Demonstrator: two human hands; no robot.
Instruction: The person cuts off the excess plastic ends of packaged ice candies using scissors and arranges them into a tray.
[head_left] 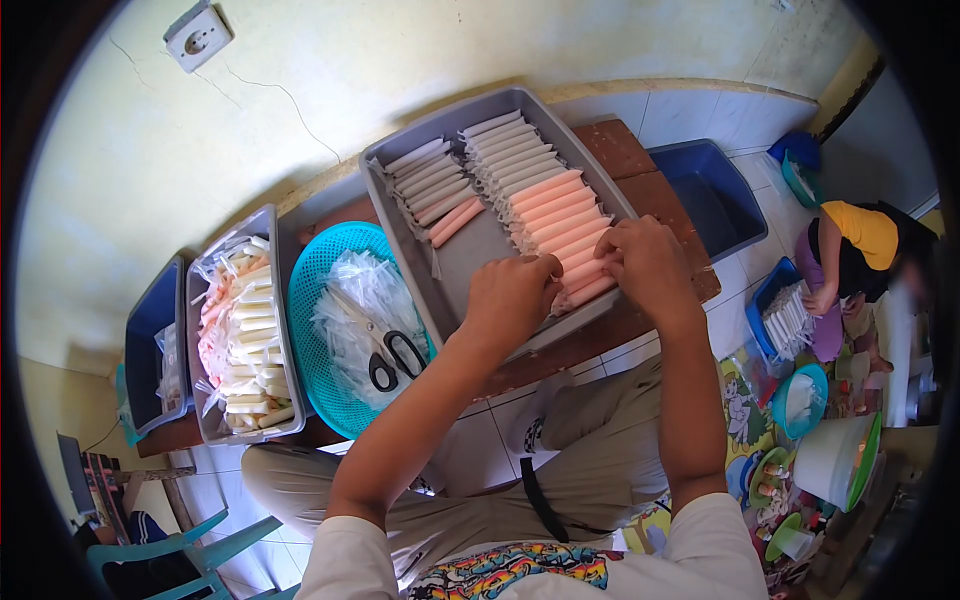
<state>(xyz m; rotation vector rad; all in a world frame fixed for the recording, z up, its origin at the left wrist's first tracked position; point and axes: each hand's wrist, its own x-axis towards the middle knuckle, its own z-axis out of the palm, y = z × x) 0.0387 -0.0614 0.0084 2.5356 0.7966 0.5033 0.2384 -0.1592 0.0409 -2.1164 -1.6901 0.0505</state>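
Observation:
A grey tray (455, 270) on the wooden bench holds rows of filled plastic tubes, white ones (510, 150) toward the back and pink ones (560, 215) nearer me. A shorter row lies at the tray's left, with two pink tubes at its near end. My left hand (510, 295) is over the near part of the tray, its fingers closed at the left end of a pink tube. My right hand (645, 262) has its fingers pinched at the right end of the same pink row. Both hands partly cover the nearest tubes.
Left of the tray, a turquoise basket (310, 270) holds clear plastic bags and black-handled scissors (382, 372). Farther left stand a grey bin (200, 400) of pale tubes and a blue bin (145, 370). At right are a dark blue bin (715, 200) and a seated person (860, 240) handling tubes.

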